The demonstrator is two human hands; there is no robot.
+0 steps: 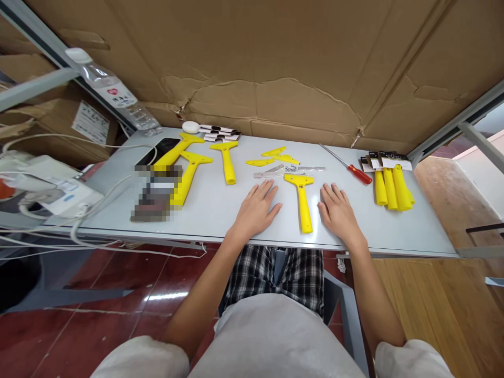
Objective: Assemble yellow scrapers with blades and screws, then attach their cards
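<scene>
My left hand (pixel 258 209) lies flat on the table, fingers stretched out, holding nothing. Flat on the tabletop too, my right hand (pixel 336 210) has its fingers apart. Between them is a yellow scraper handle (pixel 303 207), its wide head pointing away from me. Just beyond it lie metal blades (pixel 271 172) and a small clear bag of screws (pixel 290 168). Several yellow scraper head plates (pixel 271 157) rest behind those. More yellow scraper handles, one (pixel 227 165) standing apart from the others (pixel 189 178), are to the left of my left hand.
A red-handled screwdriver (pixel 359 174) and several yellow handles with black-and-white cards (pixel 388 186) lie on the right. At the left are a phone (pixel 159 150), a water bottle (pixel 114 92), a power strip (pixel 66 194) and loose cables. A cardboard wall (pixel 275 63) closes off the table's back.
</scene>
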